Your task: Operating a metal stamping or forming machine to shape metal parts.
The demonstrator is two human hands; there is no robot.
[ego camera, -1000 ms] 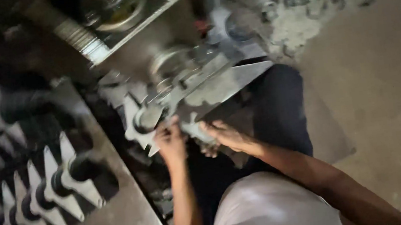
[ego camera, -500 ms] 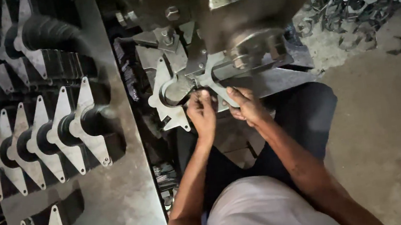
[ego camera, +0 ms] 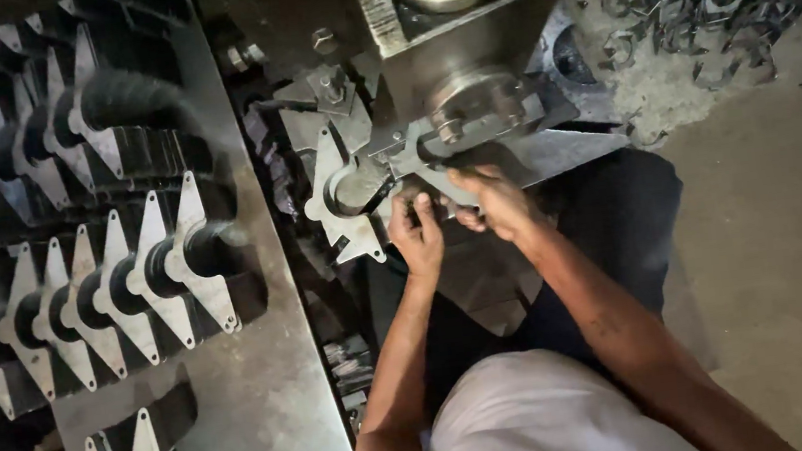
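Both hands have crept closer beneath the press: left hand [ego camera: 419,236] pinches the flat grey pointed steel plate [ego camera: 343,202] seated at the die, right hand [ego camera: 491,200] curled steadying alongside; alignment looks next.

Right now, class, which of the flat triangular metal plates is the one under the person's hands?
The single plate on the machine, beside the left hand. All the others stand stacked in rows on the metal table.
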